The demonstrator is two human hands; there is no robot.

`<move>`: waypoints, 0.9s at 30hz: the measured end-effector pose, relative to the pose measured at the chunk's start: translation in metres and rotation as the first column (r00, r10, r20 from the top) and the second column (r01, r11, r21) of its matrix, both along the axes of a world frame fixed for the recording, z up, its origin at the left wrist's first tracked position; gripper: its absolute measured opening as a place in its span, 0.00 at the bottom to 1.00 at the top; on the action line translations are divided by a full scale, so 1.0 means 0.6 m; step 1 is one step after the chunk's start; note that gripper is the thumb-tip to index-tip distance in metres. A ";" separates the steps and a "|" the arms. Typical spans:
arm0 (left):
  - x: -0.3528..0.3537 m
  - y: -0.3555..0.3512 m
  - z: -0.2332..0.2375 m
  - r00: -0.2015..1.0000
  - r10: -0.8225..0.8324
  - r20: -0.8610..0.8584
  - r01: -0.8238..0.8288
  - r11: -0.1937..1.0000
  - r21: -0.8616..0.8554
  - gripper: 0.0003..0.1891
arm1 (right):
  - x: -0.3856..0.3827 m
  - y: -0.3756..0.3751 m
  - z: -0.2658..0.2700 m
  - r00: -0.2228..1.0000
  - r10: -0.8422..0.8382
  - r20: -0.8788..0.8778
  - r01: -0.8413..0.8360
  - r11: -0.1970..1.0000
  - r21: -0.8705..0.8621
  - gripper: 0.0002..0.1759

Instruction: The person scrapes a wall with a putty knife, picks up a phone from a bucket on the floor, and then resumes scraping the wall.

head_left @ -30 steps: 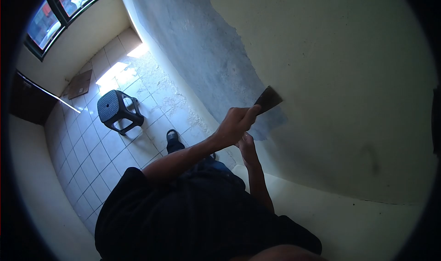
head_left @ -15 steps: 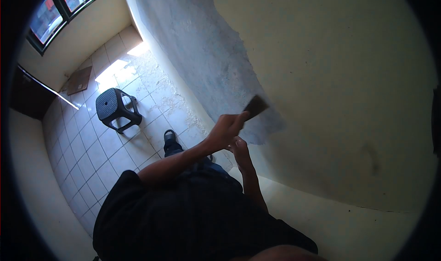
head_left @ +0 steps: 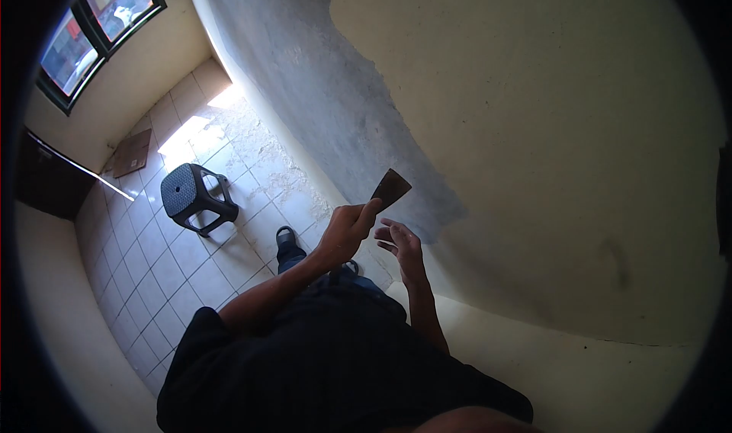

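My left hand is closed around the handle of a scraper, a putty knife with a dark, flared blade. The blade points up and to the right, in front of the bare grey part of the wall. Just right of the left hand, my right hand holds nothing; its fingers are apart and loosely bent toward the scraper's handle. Cream paint covers the rest of the wall, ending in a ragged edge along the grey patch.
Pale flakes lie on the tiled floor along the wall's foot. A black plastic stool stands on the tiles to the left. Beyond it are a brown board and a dark-framed window. My sandalled foot shows below.
The left hand has drawn the scraper left and slightly down, away from the paint edge. My hands, close together before, are now apart, and the right hand's fingers have opened.
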State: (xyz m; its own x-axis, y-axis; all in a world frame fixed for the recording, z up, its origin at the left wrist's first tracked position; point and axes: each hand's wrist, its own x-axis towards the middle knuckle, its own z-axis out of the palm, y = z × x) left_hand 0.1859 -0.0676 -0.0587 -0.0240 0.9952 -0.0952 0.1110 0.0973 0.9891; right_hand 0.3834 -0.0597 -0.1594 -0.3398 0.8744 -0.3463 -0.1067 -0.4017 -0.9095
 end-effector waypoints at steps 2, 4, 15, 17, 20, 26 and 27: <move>0.018 0.012 0.031 1.000 -0.011 0.024 0.009 0.997 0.081 0.34 | 0.003 -0.001 -0.028 0.998 -0.053 -0.030 0.052 0.998 -0.018 0.23; 0.035 0.045 0.024 0.999 -0.046 0.016 0.045 0.995 0.085 0.35 | -0.006 -0.003 -0.032 0.997 -0.059 -0.043 0.057 0.998 -0.039 0.23; 0.006 0.012 0.001 1.000 -0.013 -0.007 0.013 0.997 0.078 0.35 | 0.007 -0.013 -0.026 1.000 0.000 -0.017 -0.001 1.000 -0.030 0.22; 0.030 0.037 0.022 1.000 -0.016 -0.023 0.020 0.982 0.190 0.35 | -0.008 -0.013 -0.031 0.999 0.028 -0.039 -0.029 0.999 -0.016 0.22; 0.033 0.031 0.019 0.999 -0.048 -0.015 0.049 0.997 0.056 0.36 | -0.013 0.001 -0.007 0.997 0.075 -0.032 -0.072 0.995 0.069 0.23; -0.007 -0.023 -0.044 0.999 0.014 -0.035 -0.016 0.998 -0.058 0.37 | -0.003 -0.017 -0.008 1.000 0.009 -0.021 -0.009 1.000 0.014 0.23; -0.008 -0.021 -0.053 0.999 0.021 -0.047 -0.024 0.997 -0.074 0.37 | -0.001 -0.018 -0.016 1.000 0.012 -0.018 -0.012 1.000 0.000 0.23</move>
State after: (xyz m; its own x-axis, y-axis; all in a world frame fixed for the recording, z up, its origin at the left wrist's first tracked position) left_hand 0.1808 -0.0800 -0.0904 -0.0522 0.9845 -0.1675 0.1528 0.1736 0.9729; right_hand 0.3827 -0.0704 -0.1688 -0.3563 0.8702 -0.3403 -0.1187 -0.4034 -0.9073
